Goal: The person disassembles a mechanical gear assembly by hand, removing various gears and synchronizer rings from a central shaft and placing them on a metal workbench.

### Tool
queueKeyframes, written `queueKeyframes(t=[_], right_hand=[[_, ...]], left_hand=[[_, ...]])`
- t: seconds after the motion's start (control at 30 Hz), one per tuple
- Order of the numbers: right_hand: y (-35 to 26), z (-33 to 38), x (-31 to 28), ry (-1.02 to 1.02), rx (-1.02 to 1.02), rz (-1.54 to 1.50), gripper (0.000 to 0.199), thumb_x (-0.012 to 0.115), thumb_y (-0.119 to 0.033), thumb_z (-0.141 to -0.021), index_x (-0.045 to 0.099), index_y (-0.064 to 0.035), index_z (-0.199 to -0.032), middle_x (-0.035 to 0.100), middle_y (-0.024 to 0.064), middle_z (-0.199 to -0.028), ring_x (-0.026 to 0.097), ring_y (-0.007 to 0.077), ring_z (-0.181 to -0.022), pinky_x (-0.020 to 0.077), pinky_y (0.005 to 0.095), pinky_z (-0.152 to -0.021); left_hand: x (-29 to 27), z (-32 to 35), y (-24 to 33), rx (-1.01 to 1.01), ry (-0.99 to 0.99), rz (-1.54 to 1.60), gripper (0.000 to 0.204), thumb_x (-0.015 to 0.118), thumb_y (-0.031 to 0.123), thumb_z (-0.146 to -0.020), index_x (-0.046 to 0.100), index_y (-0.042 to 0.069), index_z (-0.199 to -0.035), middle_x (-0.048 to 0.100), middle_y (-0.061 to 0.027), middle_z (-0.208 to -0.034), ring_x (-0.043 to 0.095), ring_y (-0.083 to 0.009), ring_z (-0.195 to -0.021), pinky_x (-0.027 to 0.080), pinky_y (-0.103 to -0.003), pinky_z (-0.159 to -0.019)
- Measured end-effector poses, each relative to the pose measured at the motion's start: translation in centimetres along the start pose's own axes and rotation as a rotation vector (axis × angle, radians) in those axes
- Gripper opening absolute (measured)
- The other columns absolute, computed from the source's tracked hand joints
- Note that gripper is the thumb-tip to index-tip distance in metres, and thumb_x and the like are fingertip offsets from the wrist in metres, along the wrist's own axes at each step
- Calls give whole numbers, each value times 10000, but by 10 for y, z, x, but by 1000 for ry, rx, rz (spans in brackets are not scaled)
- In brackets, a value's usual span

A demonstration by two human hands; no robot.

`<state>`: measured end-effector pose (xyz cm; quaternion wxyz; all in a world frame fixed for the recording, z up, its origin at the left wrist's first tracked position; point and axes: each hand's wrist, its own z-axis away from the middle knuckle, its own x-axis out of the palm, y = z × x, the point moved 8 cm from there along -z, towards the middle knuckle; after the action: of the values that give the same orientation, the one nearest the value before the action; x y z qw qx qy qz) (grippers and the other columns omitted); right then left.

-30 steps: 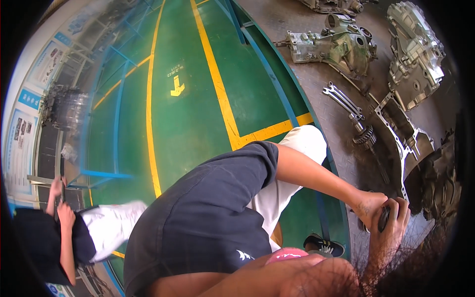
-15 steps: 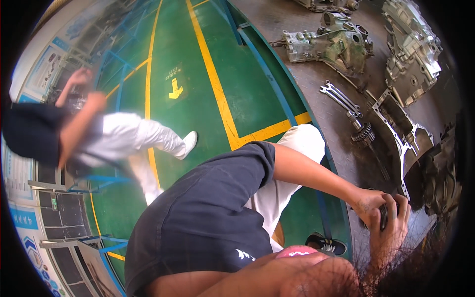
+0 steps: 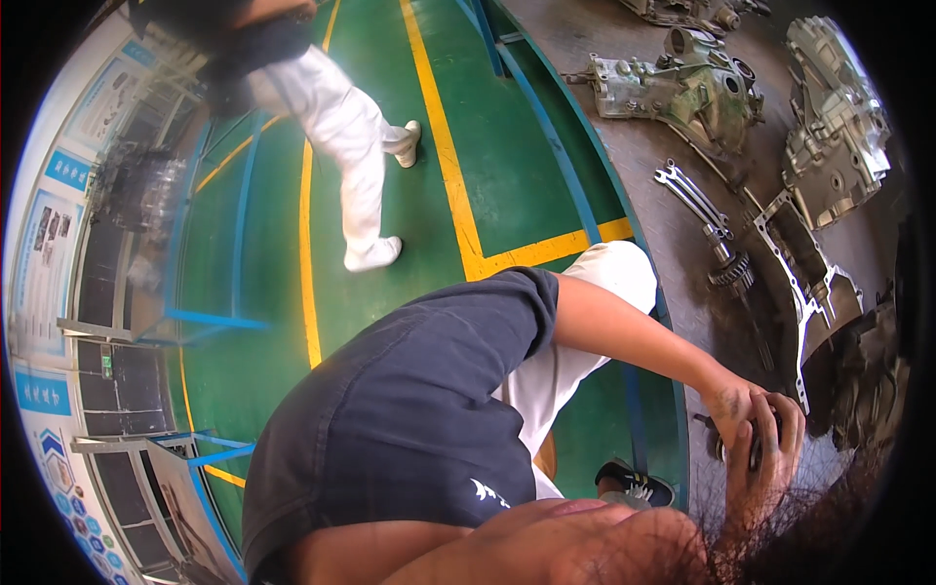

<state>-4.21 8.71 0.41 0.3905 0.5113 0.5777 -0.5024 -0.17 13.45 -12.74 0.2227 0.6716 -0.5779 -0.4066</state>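
My left hand (image 3: 731, 407) reaches over the right side of the metal bench, bent at the wrist against my right hand (image 3: 768, 456). My right fingers are curled, and a dark rounded thing (image 3: 755, 441) shows between the two hands; its kind is too covered to make out. Most of the left fingers are hidden behind the right ones. Beyond the hands lie a pale-edged gearbox housing (image 3: 801, 304), a shaft with a gear (image 3: 731, 271) and several combination wrenches (image 3: 690, 197). Hair hides part of my right wrist.
A greenish gearbox (image 3: 697, 102) and a silver casing (image 3: 837, 127) stand on the bench (image 3: 634, 146). Dark metal parts (image 3: 868, 375) crowd its right side. Another person in white trousers (image 3: 341, 127) walks on the green floor (image 3: 390, 322). Blue frames and wall boards line the left.
The other person has walked from the left toward the upper part of the view. The bench parts sit slightly farther right in the picture. My hands stay together in nearly the same pose.
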Motion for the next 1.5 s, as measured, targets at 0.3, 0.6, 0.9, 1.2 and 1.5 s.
queueKeyframes(t=[0.3, 0.6, 0.9, 1.2, 1.5], right_hand=[[-15, -6, -8, 73, -52, 18, 330, 699, 7, -887, 786, -72, -1195, 690, 148, -1211, 652, 386, -1129, 542, 521, -982], [-15, -7, -8, 83, -49, 41, 347, 687, -7, -926, 785, -98, -1246, 683, 143, -1212, 652, 383, -1129, 539, 524, -998], [-8, -3, -2, 147, 411, 133, 337, 539, -197, -1099, 700, -93, -1377, 641, 158, -1364, 620, 368, -1261, 510, 478, -1059], [-16, -3, -1, 146, 366, 91, 318, 562, -178, -1069, 712, -63, -1324, 643, 172, -1380, 612, 384, -1286, 495, 477, -1084], [-7, -11, -6, 101, -71, -57, 353, 739, -16, -800, 799, -87, -1141, 729, 142, -1273, 675, 392, -1207, 569, 489, -1004]], left_hand=[[-4, 6, 4, -147, 3, 414, 462, 891, 212, -751, 663, 34, -1111, 686, -150, -1013, 626, -245, -956, 533, -411, -852], [-6, 1, 3, -14, 37, 153, 481, 901, 167, -738, 672, 11, -1130, 702, -167, -1073, 653, -258, -1021, 544, -408, -903], [-9, 5, 5, -155, 125, 259, 430, 875, 125, -730, 675, -31, -1077, 729, -187, -926, 704, -281, -885, 586, -390, -766], [-4, 7, 0, -142, 119, 26, 344, 886, 205, -725, 715, 10, -951, 725, -173, -936, 696, -295, -902, 566, -396, -806], [-26, 26, 15, -139, 51, 247, 199, 821, 224, -827, 736, 130, -981, 704, -60, -1011, 672, -222, -937, 592, -370, -804]])
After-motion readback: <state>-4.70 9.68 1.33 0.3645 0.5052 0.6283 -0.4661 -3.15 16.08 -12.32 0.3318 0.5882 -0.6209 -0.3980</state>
